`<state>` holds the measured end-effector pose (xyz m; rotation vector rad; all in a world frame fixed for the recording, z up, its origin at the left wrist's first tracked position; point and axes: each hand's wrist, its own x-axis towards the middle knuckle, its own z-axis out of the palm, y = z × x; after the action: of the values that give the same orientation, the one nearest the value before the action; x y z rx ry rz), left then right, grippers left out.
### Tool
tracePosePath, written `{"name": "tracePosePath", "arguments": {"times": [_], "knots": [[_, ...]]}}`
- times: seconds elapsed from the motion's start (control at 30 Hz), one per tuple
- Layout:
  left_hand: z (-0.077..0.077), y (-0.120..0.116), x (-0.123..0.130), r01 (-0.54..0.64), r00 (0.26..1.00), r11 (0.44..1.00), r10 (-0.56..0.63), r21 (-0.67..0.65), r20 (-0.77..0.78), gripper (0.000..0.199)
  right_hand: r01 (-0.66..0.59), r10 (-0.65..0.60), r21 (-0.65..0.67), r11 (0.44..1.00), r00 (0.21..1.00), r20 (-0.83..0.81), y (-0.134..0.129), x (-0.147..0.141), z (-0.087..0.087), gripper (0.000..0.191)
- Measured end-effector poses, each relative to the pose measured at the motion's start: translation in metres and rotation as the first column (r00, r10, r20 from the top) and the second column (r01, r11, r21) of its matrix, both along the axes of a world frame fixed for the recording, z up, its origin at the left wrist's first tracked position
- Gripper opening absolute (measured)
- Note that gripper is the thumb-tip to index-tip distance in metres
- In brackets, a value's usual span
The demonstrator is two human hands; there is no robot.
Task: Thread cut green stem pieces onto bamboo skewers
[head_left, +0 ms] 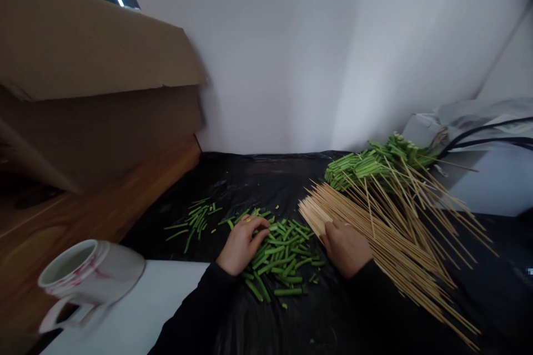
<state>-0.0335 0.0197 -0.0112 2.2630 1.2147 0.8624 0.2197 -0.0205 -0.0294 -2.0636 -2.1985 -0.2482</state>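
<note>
My left hand (241, 243) is at the left side of a pile of cut green bean pieces (287, 249). Its fingers bend toward the thumb, with the tips close together at the beans; whatever is between them is hidden. Over the pointed ends of a thick bundle of bamboo skewers (387, 244) lies my right hand (346, 247), fingers curled down onto the sticks. How many skewers it grips cannot be seen. Behind the bundle, green bean pieces threaded on skewers (366, 163) are stacked toward the wall.
A smaller scatter of thin bean pieces (195, 222) lies at left on the black plastic sheet (258, 175). A white mug (104, 272) with red marks rests on a white surface (166, 288). A cardboard box (104, 55) stands at far left; a white bag (487, 116) with black straps is at right.
</note>
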Motion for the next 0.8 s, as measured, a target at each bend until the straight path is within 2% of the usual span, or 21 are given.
{"name": "tracePosePath", "arguments": {"times": [0.13, 0.33, 0.47, 0.57, 0.67, 0.8], "knots": [[-0.004, -0.001, 0.006, -0.071, 0.980, 0.997, 0.076, -0.035, 0.182, 0.012, 0.012, -0.013, -0.049, 0.999, 1.000, -0.003, 0.000, -0.001, -0.001, 0.013], [-0.003, -0.003, 0.012, -0.093, 0.891, 0.966, 0.189, -0.241, 0.414, 0.022, 0.040, -0.042, -0.058, 0.998, 0.999, -0.028, 0.002, 0.004, -0.001, 0.021], [-0.001, -0.006, 0.017, -0.018, 0.828, 0.938, 0.208, -0.346, 0.521, 0.021, 0.055, -0.051, 0.048, 0.997, 0.995, -0.081, 0.003, 0.011, 0.005, 0.026], [-0.006, -0.005, 0.019, 0.062, 0.776, 0.901, 0.227, -0.430, 0.588, 0.027, 0.111, -0.079, 0.186, 0.976, 0.982, -0.171, 0.001, 0.014, 0.014, 0.030], [-0.011, -0.002, 0.018, 0.135, 0.667, 0.853, 0.298, -0.504, 0.682, 0.033, 0.106, 0.013, 0.338, 0.935, 0.943, -0.332, -0.004, 0.012, 0.025, 0.029], [-0.008, 0.000, 0.014, 0.260, 0.527, 0.796, 0.357, -0.547, 0.771, 0.038, 0.042, 0.233, 0.461, 0.886, 0.820, -0.523, -0.010, 0.007, 0.031, 0.026]]}}
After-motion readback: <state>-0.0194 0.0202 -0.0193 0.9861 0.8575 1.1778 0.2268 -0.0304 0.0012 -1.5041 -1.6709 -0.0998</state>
